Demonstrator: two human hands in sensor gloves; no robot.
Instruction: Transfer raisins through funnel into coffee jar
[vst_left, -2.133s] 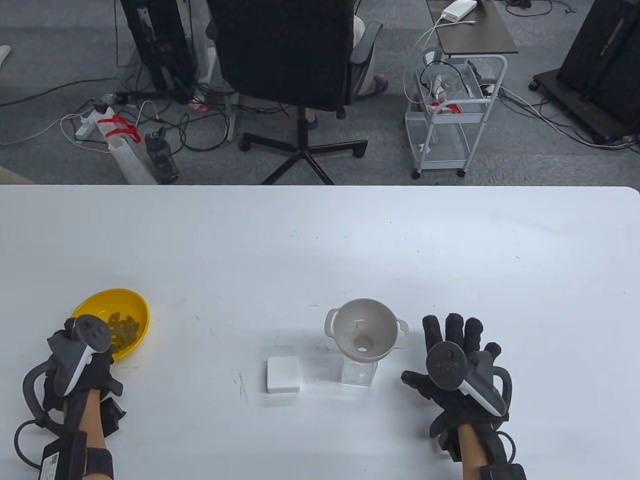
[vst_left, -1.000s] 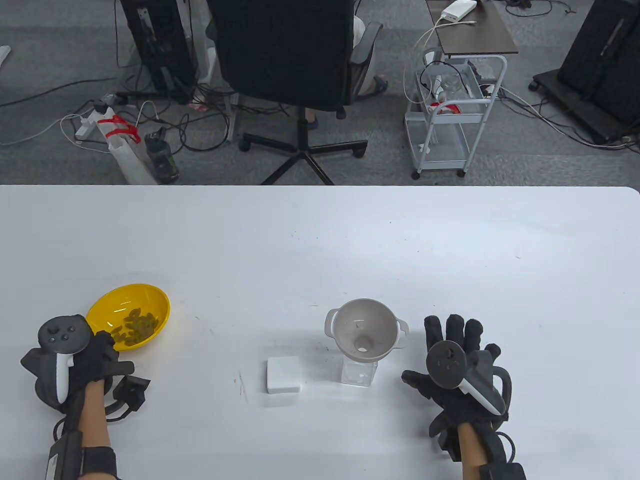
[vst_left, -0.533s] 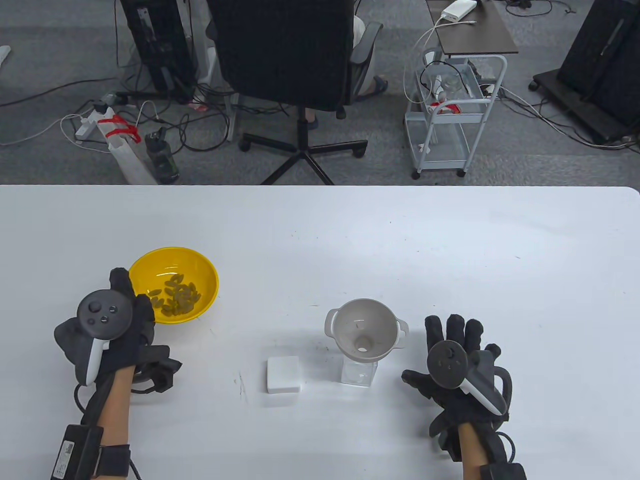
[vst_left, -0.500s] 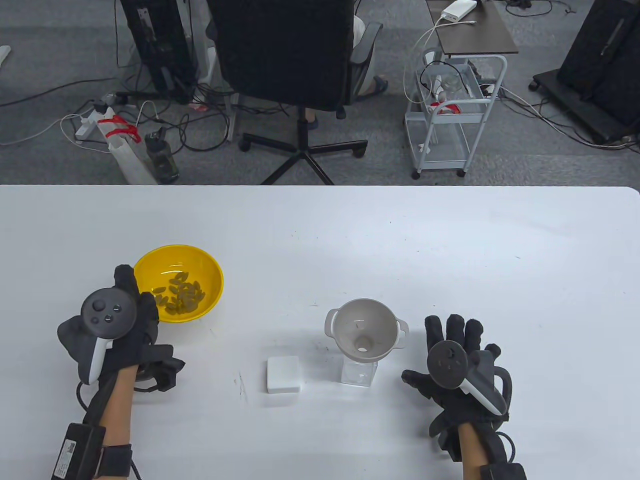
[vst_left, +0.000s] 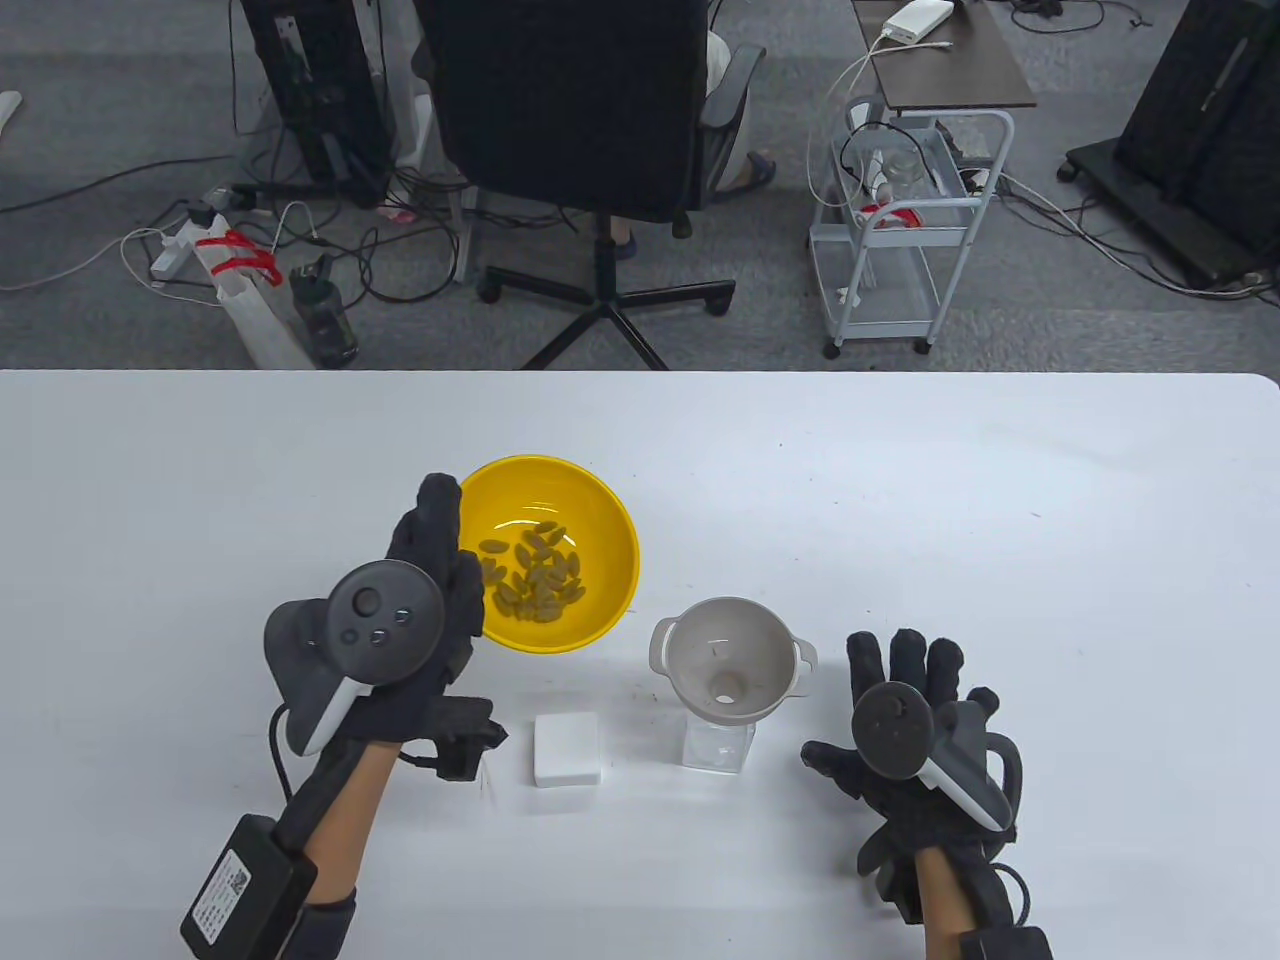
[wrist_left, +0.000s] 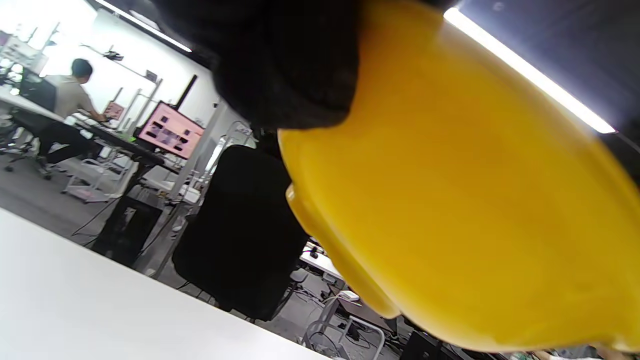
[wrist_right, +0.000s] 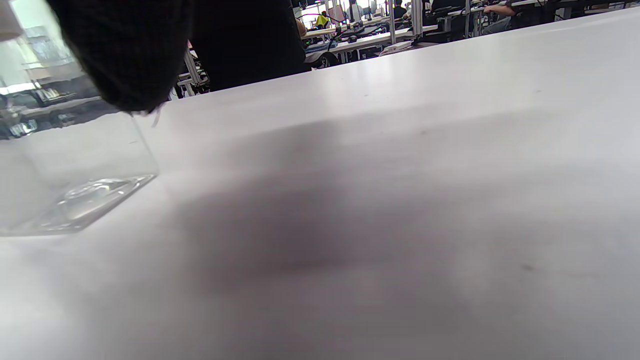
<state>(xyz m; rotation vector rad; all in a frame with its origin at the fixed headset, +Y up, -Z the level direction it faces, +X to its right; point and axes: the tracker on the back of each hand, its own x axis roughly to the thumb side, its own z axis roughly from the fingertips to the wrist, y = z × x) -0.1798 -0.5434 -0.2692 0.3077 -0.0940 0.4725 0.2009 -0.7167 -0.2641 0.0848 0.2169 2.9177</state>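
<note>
A yellow bowl with several raisins is held up off the table by my left hand, which grips its left rim. Its underside fills the left wrist view. A beige funnel sits in the mouth of a clear square jar, just right of the bowl. The jar's base shows in the right wrist view. My right hand lies flat with fingers spread on the table, right of the jar, holding nothing.
A white square lid lies on the white table left of the jar, below the bowl. An office chair and a wire cart stand on the floor beyond the far edge.
My left hand has lifted the yellow bowl from the left front of the table and carried it right and up, close to the funnel. The right hand has not moved.
</note>
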